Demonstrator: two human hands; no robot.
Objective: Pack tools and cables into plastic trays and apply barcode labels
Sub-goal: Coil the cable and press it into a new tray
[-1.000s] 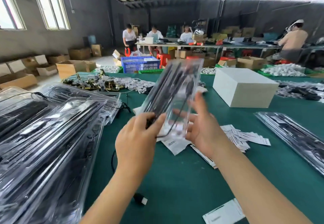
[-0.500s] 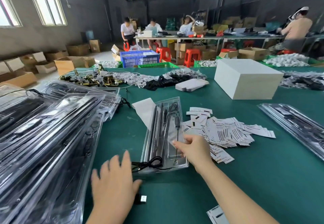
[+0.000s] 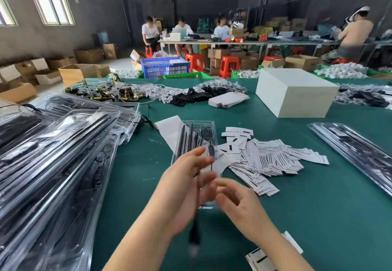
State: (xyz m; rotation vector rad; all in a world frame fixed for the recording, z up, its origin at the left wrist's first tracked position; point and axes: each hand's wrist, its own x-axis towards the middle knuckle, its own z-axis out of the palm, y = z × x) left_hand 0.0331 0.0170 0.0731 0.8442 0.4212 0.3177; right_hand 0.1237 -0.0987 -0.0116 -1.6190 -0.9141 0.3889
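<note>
At frame centre, both blurred hands, left hand and right hand, handle the black cable; grips unclear. Coil it snugly before seating it in the tray.

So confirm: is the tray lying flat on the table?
Yes, the tray lies flat on the green table, beside the label pile.

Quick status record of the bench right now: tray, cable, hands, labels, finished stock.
tray: clear plastic tray flat on the green table, tools inside
cable: black cable hangs between the hands, plug end blurred
left hand: over the tray's near end, fingers look straight; grip unclear
right hand: beside it, fingers blurred
labels: loose pile of barcode labels right of the tray
finished stock: packed trays stacked at left
</note>
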